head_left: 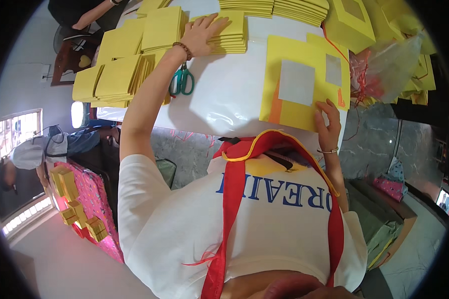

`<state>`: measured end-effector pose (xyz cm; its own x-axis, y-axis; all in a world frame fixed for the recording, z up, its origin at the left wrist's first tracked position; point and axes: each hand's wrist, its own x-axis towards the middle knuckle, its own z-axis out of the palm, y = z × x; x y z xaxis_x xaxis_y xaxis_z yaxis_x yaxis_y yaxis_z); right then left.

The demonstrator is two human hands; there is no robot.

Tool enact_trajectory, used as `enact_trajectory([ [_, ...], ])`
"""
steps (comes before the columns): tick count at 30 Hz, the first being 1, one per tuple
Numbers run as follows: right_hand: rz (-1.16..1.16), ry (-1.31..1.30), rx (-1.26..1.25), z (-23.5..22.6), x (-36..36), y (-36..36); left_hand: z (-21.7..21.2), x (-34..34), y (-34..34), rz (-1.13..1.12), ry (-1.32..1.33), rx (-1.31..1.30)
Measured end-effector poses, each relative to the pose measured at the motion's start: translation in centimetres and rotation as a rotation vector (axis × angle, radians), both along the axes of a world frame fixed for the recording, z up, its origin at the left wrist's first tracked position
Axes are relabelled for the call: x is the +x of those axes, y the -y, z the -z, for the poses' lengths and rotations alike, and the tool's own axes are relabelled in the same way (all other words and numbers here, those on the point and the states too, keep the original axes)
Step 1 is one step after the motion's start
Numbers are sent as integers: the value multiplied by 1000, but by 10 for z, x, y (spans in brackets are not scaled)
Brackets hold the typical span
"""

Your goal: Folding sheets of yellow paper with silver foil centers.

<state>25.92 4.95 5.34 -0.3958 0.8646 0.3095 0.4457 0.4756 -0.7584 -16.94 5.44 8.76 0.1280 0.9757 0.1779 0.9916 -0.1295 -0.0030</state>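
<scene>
My left hand (203,36) reaches out over the white table, its fingers spread flat on a stack of folded yellow paper pieces (232,30). A pair of scissors with green handles (182,81) lies beside my left forearm, blades partly hidden. My right hand (328,122) is at the near right corner of a yellow sheet (269,65), fingers loosely curved and apart, with nothing visible in them. On the sheet are a grey rectangular panel (297,80) and an orange strip (276,103). A second yellow sheet with a smaller grey panel (333,70) overlaps its right side.
More yellow stacks (117,79) crowd the table's left and far sides. A yellow box (349,22) and a clear plastic bag (384,70) with red strings stand at the right. Another person (40,149) is at the left beside a pink table (97,199) holding yellow bundles.
</scene>
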Motion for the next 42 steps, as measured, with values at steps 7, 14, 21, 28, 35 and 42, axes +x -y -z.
enact_trajectory([
  [7, -46, 25, 63, 6, -5, -6, -2, 122, 59, 461, 515, 118],
  [14, -57, -50, -60, 4, -7, -7, 7, 172, 86, 504, 371, 23],
  [21, -66, -352, -392, 9, 0, -12, 10, 164, 70, 466, 817, -106],
  [28, -39, -340, -398, 16, 1, -14, 1, 155, 59, 192, 1085, -488],
  [35, 0, -333, -466, 12, -4, -12, 2, 150, 52, 195, 1145, -624],
  [42, -85, -399, -435, 16, 1, -12, 8, 146, 45, 202, 1161, -651],
])
